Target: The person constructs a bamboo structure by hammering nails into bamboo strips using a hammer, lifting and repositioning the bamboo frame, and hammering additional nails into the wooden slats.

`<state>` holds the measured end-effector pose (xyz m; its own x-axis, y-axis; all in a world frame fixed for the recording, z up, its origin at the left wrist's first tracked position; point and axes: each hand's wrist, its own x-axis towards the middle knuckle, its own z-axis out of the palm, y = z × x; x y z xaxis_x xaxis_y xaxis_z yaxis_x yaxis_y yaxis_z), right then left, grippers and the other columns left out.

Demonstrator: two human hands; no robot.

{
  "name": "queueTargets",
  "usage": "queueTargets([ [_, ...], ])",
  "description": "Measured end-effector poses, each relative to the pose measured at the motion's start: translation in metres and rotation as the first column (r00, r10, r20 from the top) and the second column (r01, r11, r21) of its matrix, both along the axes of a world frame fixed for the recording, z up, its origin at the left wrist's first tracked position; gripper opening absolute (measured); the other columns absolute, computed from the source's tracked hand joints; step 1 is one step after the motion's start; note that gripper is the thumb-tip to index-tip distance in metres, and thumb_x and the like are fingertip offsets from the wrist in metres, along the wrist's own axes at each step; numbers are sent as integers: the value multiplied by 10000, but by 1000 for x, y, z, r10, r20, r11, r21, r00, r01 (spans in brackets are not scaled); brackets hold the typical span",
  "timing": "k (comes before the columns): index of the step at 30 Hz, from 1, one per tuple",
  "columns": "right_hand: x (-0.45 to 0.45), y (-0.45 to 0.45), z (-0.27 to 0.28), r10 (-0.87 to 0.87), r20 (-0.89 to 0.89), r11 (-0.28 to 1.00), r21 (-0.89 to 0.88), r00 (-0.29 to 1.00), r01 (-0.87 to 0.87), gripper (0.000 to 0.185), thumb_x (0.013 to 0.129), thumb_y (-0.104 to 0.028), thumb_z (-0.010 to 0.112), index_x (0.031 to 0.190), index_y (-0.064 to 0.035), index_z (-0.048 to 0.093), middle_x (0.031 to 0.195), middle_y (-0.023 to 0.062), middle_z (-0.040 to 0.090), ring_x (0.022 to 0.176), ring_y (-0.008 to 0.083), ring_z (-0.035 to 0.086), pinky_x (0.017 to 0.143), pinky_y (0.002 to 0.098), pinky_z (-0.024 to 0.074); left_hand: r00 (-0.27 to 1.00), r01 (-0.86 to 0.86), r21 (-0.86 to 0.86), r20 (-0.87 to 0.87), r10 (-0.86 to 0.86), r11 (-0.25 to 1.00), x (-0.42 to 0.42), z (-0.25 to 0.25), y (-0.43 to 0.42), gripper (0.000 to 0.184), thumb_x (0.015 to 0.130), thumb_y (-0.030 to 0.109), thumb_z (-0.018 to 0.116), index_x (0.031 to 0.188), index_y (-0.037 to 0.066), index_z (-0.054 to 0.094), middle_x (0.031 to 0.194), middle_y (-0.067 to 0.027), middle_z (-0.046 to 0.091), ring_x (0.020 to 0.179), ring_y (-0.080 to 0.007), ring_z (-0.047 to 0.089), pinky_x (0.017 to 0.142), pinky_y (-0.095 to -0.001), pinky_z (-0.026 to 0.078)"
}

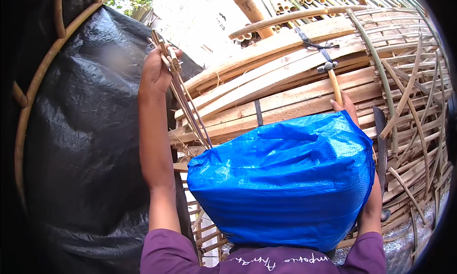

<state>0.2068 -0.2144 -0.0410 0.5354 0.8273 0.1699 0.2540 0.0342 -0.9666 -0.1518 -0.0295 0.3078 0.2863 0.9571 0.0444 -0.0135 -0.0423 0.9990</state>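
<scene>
My left hand (159,66) is raised at the upper left, its fingers closed round a bundle of thin wooden sticks (186,105) that slants down to the blue sheet. On the right, my right hand (347,107) grips the wooden handle of a hammer (335,83), whose metal head points up and away. A blue plastic sheet (281,178) bulges in front of my chest and covers part of my right forearm. Behind the hammer head, a dark strap (320,46) is tied round wooden boards (285,90).
Black plastic sheeting (90,131) on a bamboo frame (35,88) fills the left side. A woven bamboo lattice (414,83) curves along the right. A dark blade (381,136) stands beside my right forearm. Cut bamboo poles (304,2) lie at the top.
</scene>
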Motion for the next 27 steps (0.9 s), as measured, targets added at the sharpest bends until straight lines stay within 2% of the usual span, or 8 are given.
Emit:
queueTargets([
  [2,-1,0,2,14,-3,1000,-5,1000,-14,501,889,-156,631,1321,40,471,923,152,626,795,166,582,720,294,490,999,28,21,21,-28,999,-17,16,-17,133,955,112,456,850,40,494,708,-70,541,576,-134,467,531,-262,398],
  [4,-1,1,0,4,32,1000,8,999,-5,488,893,-146,622,1317,43,471,997,191,636,856,191,598,780,308,484,993,94,33,66,-96,995,-35,30,-22,161,944,114,452,820,26,502,689,-73,538,567,-138,451,536,-267,404],
  [7,-3,-3,3,2,85,1000,3,996,-3,494,892,-144,620,1324,40,466,1029,205,632,895,209,601,816,311,480,967,95,-37,239,-84,995,-51,52,-33,89,934,84,442,863,30,446,676,-75,498,571,-141,434,544,-269,376],
  [11,-7,-2,9,-6,17,997,-78,1000,8,514,885,-158,625,1328,41,459,912,186,633,725,182,599,659,327,496,940,88,-44,336,-69,995,-69,73,-53,61,932,70,456,899,23,437,690,-74,491,610,-144,479,558,-276,378],
  [14,-2,1,-1,-1,123,999,-47,992,7,522,881,-158,626,1335,37,458,940,212,636,806,223,620,736,343,497,920,139,57,361,-151,989,-80,80,-64,64,932,64,479,919,15,440,760,-83,495,638,-138,498,567,-277,379],
  [16,-2,0,1,-11,109,998,-57,994,17,523,879,-161,629,1334,33,461,950,222,636,829,235,624,755,348,496,861,238,145,426,-278,960,-80,83,-79,161,950,50,477,1073,-32,411,827,-92,460,649,-120,484,605,-274,368],
  [25,6,7,-20,-6,133,999,-44,991,12,508,874,-156,638,1320,26,477,946,208,631,844,224,614,770,343,491,742,465,411,303,-598,784,-62,76,-100,116,995,86,423,1062,-7,400,958,-88,413,630,-80,472,671,-284,353],
  [27,2,4,-13,16,22,1000,-20,1000,-15,493,877,-155,637,1309,28,484,918,183,618,819,205,594,759,334,484,706,473,435,333,-625,766,-57,69,-95,151,996,97,416,1107,-4,438,951,-86,430,628,-79,458,662,-279,363],
])
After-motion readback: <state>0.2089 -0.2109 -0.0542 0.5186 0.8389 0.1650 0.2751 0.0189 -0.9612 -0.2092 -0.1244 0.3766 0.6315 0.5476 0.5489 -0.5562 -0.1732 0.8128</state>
